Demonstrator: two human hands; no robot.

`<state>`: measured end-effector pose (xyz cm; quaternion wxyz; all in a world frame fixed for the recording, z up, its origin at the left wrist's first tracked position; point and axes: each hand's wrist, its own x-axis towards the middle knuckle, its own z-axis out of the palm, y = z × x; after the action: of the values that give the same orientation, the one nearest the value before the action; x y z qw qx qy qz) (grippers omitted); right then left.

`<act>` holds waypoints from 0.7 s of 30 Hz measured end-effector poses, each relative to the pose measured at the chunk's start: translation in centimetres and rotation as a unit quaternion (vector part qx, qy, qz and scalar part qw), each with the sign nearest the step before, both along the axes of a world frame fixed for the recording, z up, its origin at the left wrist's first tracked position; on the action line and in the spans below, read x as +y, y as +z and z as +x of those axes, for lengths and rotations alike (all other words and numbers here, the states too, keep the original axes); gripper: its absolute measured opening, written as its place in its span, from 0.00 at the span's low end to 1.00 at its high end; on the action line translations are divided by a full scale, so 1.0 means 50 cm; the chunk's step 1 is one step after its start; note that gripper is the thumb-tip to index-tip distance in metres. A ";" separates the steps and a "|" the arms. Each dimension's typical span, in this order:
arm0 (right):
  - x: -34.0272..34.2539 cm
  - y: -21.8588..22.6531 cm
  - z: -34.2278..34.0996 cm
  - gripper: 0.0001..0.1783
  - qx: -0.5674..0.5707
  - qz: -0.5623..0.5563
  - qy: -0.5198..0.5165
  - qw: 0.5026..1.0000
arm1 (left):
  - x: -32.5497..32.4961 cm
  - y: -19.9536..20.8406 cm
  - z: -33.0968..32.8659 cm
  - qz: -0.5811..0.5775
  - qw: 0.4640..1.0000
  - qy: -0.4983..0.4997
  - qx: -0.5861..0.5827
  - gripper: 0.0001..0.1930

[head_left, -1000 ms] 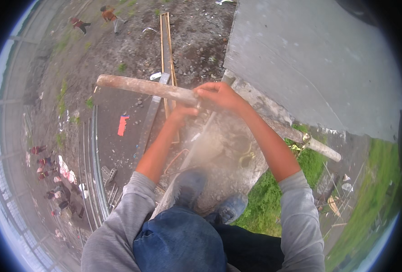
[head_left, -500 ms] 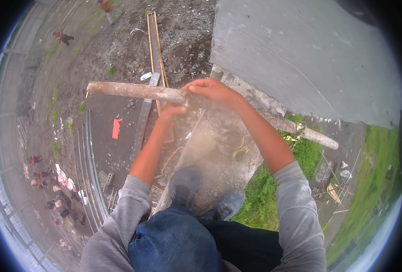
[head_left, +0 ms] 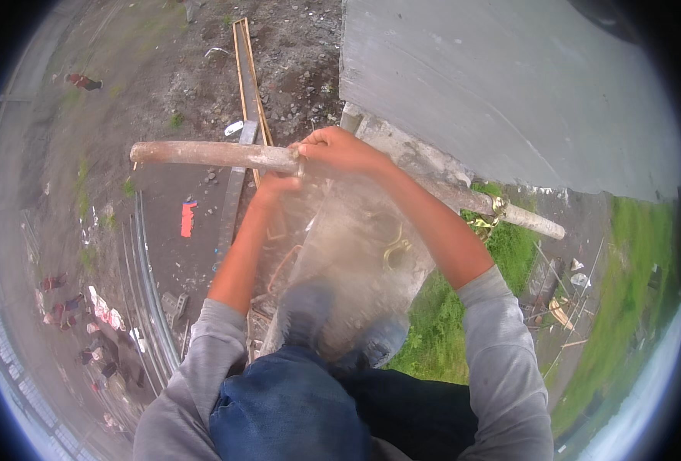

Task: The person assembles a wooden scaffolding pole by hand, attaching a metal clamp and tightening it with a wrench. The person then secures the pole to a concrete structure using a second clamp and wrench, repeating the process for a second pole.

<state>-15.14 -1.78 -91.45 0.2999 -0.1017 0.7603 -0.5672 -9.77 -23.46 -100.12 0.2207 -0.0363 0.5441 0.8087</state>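
A long wooden pole (head_left: 210,154), rough and dusty, runs across in front of me at about knee height or higher. My right hand (head_left: 340,150) lies over its top, thumb and fingers pinched together beside a narrow pale band (head_left: 300,163) around the wood. Just below the pole, my left hand (head_left: 277,187) has its fingers closed by the lower end of that band. What either hand pinches is too small and blurred to name. Farther right, a yellowish strap (head_left: 499,209) is knotted around the pole.
My shoes (head_left: 307,309) stand on a narrow concrete ledge (head_left: 356,261), high above the ground. A grey wall (head_left: 502,92) rises at the upper right. A yellow loop (head_left: 394,250) lies on the ledge. Far below are metal pipes (head_left: 156,284), long boards (head_left: 246,69) and several people.
The whole view has shifted slightly, so pole and hands appear a little farther left. Both hands stay at the same band, with only small finger movement.
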 end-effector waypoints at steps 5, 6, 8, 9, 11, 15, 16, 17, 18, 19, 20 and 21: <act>-0.015 0.047 -0.016 0.26 0.010 0.179 0.039 0.983 | -0.008 -0.006 0.000 0.012 1.000 -0.015 -0.003 0.40; -0.021 0.058 -0.019 0.26 0.010 0.220 0.051 0.974 | -0.011 -0.009 0.003 0.017 1.000 -0.017 -0.017 0.40; -0.035 0.077 -0.023 0.27 0.034 0.267 0.064 0.961 | -0.018 -0.011 0.005 0.023 0.999 -0.019 -0.019 0.40; -0.041 0.084 -0.021 0.27 0.057 0.276 0.063 0.957 | -0.020 -0.011 0.006 -0.004 1.000 -0.017 -0.021 0.40; -0.045 0.095 -0.027 0.31 0.086 0.305 0.079 0.945 | -0.025 -0.008 0.012 0.006 0.999 -0.022 -0.042 0.41; 0.044 0.143 -0.054 0.39 0.048 0.267 0.127 0.954 | -0.010 0.004 0.010 0.029 0.999 -0.020 -0.026 0.43; 0.089 0.163 -0.050 0.38 0.047 0.253 0.103 0.961 | -0.006 0.008 0.009 0.025 0.999 -0.025 -0.031 0.44; 0.150 0.188 -0.045 0.36 0.047 0.251 0.085 0.963 | -0.003 0.012 0.006 0.025 0.999 -0.027 -0.028 0.44; 0.197 0.210 -0.030 0.32 0.030 0.246 0.077 0.966 | -0.004 0.017 0.006 0.029 0.999 -0.024 -0.017 0.44; 0.242 0.231 -0.014 0.29 0.020 0.232 0.072 0.970 | -0.007 0.021 0.007 0.024 0.998 -0.039 -0.041 0.48; 0.282 0.247 0.014 0.23 0.010 0.252 0.110 0.961 | -0.006 0.022 0.005 0.028 0.998 -0.037 -0.040 0.48; 0.307 0.252 0.051 0.19 -0.007 0.313 0.122 0.942 | -0.007 0.023 0.004 0.032 0.998 -0.035 -0.038 0.49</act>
<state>-12.60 13.55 -78.82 0.3887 -0.0913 0.8790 -0.2607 -9.60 -23.79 -98.97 0.2708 -0.0410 0.5098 0.8155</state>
